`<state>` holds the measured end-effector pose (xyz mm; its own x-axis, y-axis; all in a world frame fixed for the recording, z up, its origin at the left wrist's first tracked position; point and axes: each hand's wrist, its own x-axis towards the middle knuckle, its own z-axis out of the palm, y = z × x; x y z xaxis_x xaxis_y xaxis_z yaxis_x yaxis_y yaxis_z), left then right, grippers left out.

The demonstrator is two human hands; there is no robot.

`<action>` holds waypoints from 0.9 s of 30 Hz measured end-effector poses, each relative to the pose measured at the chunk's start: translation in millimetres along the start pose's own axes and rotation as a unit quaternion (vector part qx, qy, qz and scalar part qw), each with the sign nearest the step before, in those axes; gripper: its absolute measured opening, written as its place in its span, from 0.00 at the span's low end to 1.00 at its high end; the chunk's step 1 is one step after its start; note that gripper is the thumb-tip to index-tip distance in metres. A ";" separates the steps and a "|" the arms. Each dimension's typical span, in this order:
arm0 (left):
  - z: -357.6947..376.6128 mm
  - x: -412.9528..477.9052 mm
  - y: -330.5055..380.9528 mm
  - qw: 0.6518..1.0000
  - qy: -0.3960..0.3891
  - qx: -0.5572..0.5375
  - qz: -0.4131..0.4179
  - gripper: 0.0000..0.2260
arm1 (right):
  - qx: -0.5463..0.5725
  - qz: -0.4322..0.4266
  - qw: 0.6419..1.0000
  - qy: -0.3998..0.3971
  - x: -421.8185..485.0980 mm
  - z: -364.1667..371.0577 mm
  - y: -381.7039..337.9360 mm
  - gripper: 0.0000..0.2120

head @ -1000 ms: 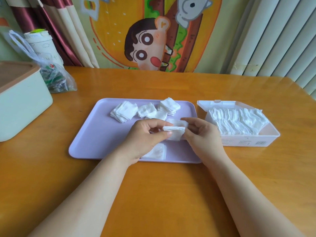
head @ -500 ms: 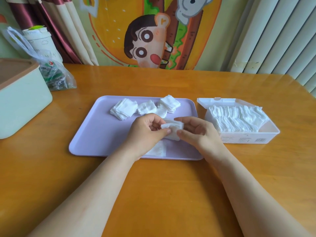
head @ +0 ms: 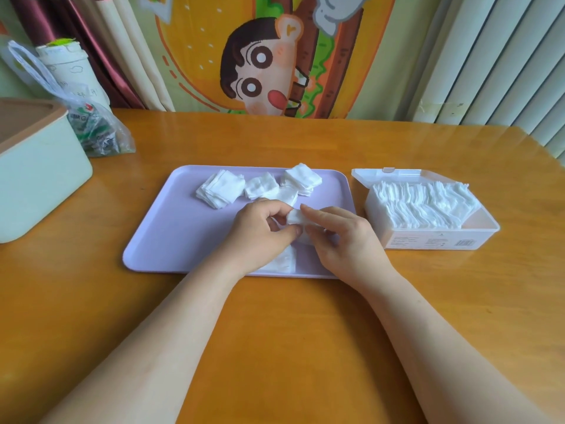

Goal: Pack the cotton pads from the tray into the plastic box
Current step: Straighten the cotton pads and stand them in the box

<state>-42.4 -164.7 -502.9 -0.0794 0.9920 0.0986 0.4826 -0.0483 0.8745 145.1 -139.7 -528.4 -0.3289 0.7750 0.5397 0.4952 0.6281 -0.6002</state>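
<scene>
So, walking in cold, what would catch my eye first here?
Most likely the two hands at the centre, left hand and right hand, pinching a small stack of cotton pads between them over the lilac tray. To the right on the table stands the open plastic box, mostly filled with white pads. Behind the table hangs a bright cartoon cloth.
</scene>
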 end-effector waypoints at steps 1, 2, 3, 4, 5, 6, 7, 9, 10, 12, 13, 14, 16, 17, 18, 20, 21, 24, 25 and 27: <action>-5.8 -0.5 1.6 1.000 -0.011 0.014 -0.008 0.08 | -0.014 0.000 1.000 0.002 0.3 -0.4 -1.6 0.19; -14.1 -1.0 2.1 0.999 -0.023 0.034 -0.014 0.12 | -0.023 0.000 1.000 0.003 0.3 -0.9 -2.9 0.19; -23.3 -2.1 2.3 0.997 -0.042 0.058 -0.020 0.15 | -0.028 0.000 1.000 0.003 0.0 -1.3 -4.0 0.19; -32.2 -4.5 3.1 0.994 -0.070 0.083 -0.028 0.17 | -0.031 0.000 1.000 0.000 -0.7 -1.4 -4.8 0.19; -39.6 -7.7 3.1 0.988 -0.103 0.109 -0.039 0.18 | -0.033 0.003 0.999 -0.005 -1.0 -1.4 -5.2 0.19; -44.2 -10.9 3.0 0.981 -0.133 0.131 -0.051 0.17 | -0.034 0.007 0.999 -0.007 -0.9 -1.7 -5.0 0.19; -46.2 -13.3 2.8 0.976 -0.153 0.144 -0.057 0.15 | -0.033 0.016 0.999 -0.008 -0.6 -2.3 -5.0 0.19; -46.9 -14.3 2.5 0.971 -0.171 0.158 -0.049 0.13 | -0.009 0.066 0.998 -0.003 -0.8 -4.0 -4.9 0.18; -46.6 -13.6 3.0 0.970 -0.176 0.160 -0.042 0.13 | 0.016 0.107 0.994 0.002 -0.1 -6.1 -5.3 0.17; -45.9 -13.9 4.3 0.970 -0.185 0.155 -0.028 0.10 | 0.078 0.169 0.982 0.008 1.8 -10.5 -3.9 0.16; -45.5 -13.4 3.7 0.972 -0.184 0.145 -0.023 0.09 | 0.104 0.188 0.977 0.012 2.5 -12.3 -2.3 0.16; -44.8 -12.7 3.2 0.975 -0.180 0.128 -0.020 0.09 | 0.123 0.198 0.972 0.017 3.3 -13.7 -1.8 0.15; -42.1 -12.1 1.9 0.981 -0.170 0.094 -0.019 0.10 | 0.144 0.208 0.967 0.028 4.6 -14.8 -2.5 0.14; -39.7 -11.1 1.4 0.984 -0.159 0.082 -0.018 0.11 | 0.148 0.210 0.966 0.031 5.3 -14.9 -2.9 0.14; -36.3 -10.2 0.1 0.988 -0.138 0.070 -0.016 0.11 | 0.153 0.213 0.965 0.031 5.2 -14.9 -3.5 0.14; -27.5 -7.8 -1.2 0.996 -0.072 0.047 -0.005 0.11 | 0.182 0.215 0.959 0.029 5.2 -14.8 -4.4 0.14; -22.9 -7.3 -1.5 0.998 -0.039 0.046 0.004 0.13 | 0.202 0.213 0.956 0.026 4.9 -14.6 -4.3 0.13; -9.6 -8.3 -1.3 0.992 0.013 0.109 0.058 0.21 | 0.249 0.204 0.947 0.018 5.2 -15.2 -3.3 0.13; -6.6 -9.5 -0.6 0.989 0.018 0.123 0.076 0.25 | 0.257 0.200 0.945 0.016 5.5 -15.1 -3.3 0.13; -2.1 -11.2 1.2 0.987 0.025 0.122 0.102 0.30 | 0.265 0.197 0.944 0.013 5.6 -15.6 -3.5 0.13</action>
<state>-42.8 -176.1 -502.0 0.0012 0.9573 0.2892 0.6880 -0.2107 0.6945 154.1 -138.6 -514.1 -0.1803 0.9582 0.2221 0.1003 0.2425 -0.9650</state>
